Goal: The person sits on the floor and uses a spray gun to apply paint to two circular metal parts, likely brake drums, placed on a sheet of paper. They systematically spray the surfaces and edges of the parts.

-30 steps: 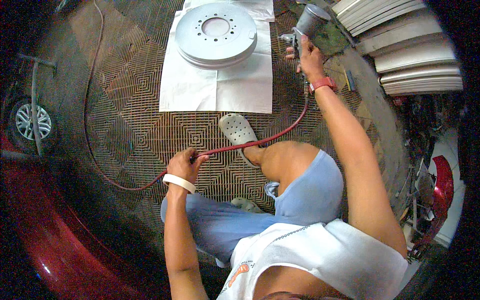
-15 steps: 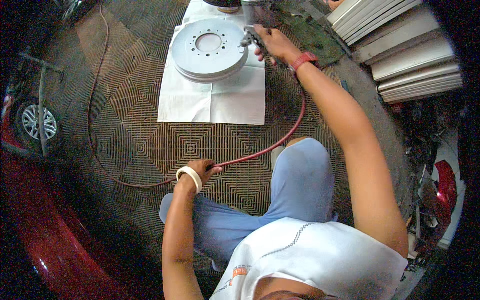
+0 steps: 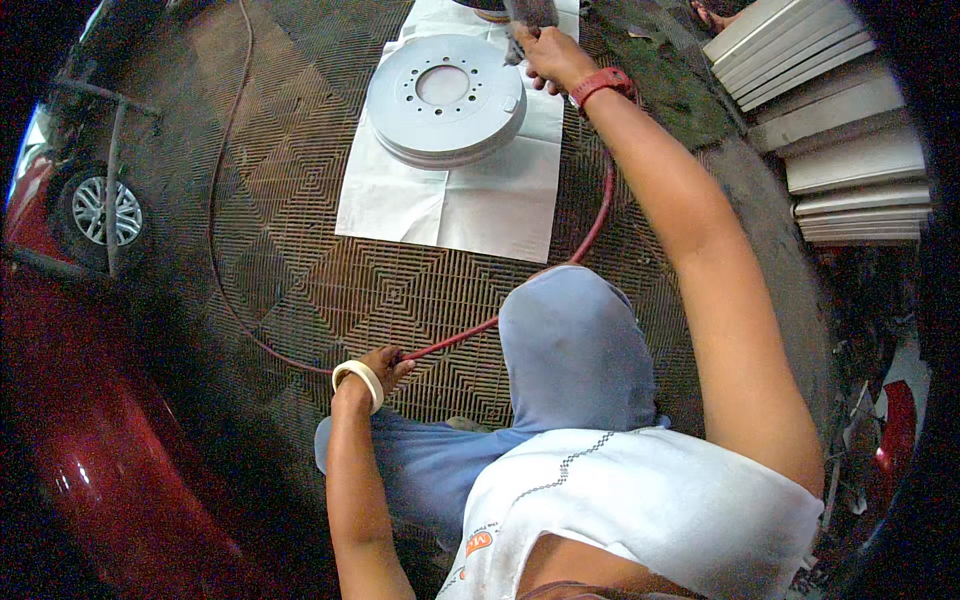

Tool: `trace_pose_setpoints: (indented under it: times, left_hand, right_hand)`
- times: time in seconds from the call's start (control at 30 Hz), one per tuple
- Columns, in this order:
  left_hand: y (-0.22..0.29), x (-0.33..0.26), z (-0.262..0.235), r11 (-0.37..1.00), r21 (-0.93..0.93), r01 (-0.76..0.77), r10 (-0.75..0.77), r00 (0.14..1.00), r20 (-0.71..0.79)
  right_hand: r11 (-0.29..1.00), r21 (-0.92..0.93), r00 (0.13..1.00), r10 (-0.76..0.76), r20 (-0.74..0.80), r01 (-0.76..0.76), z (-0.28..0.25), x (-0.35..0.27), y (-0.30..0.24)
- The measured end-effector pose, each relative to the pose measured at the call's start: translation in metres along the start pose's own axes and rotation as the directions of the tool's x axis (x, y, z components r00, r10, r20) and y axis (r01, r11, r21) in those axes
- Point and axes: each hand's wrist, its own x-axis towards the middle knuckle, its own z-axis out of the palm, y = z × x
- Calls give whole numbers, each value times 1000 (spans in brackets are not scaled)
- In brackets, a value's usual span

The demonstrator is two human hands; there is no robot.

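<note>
my right hand (image 3: 552,60) is up near the top of the view, its fingers wrapped around a spray gun (image 3: 516,45); the gun is blurred, so i cannot tell how far the trigger is pulled. its grey cup (image 3: 532,12) is partly cut off by the top edge. the gun is just beside the drum (image 3: 395,110), to its right. the drum lies flat on white paper (image 3: 390,212) spread over the ribbed floor (image 3: 320,280), its face pale grey with a wide center hole and a ring of small holes. a small pale patch (image 3: 509,103) sits at the drum's right edge; whether it bears writing i cannot tell.

my left hand (image 3: 386,366) is low, near my left knee, fingers closed around the red hose (image 3: 450,342). from there the hose passes behind my other knee and up to my right wrist; the other way it loops left across the floor.

the only lettering i can pick out is on my white shirt (image 3: 650,480): an orange badge (image 3: 480,542) with pale letters, small dark print beside it, near a checkered line. i wear a cream band (image 3: 358,378) on my left wrist and a red strap (image 3: 603,85) on my right. a red car (image 3: 110,430) stands at left.
</note>
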Motion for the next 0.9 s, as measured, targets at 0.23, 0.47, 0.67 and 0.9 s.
trace_pose_setpoints:
  times: [0.23, 0.47, 0.67, 0.9]
  left_hand:
    - [22, -19, 0, 998, -29, 51, -53, 997, -62]
    - [61, -42, 3, 1000, 5, 26, -22, 937, -348]
    - [113, -24, 6, 996, 79, 48, 2, 844, -536]
    - [182, 50, 12, 984, 165, 73, 53, 755, -654]
  right_hand:
    - [982, 183, 999, -39, 29, 33, -1, 12, 0]
    - [992, 128, 996, 10, -89, 1, -46, 46, 46]
    - [953, 301, 997, -51, 58, 31, -75, 68, 92]
    - [915, 370, 986, -136, -96, 162, -93, 77, 201]
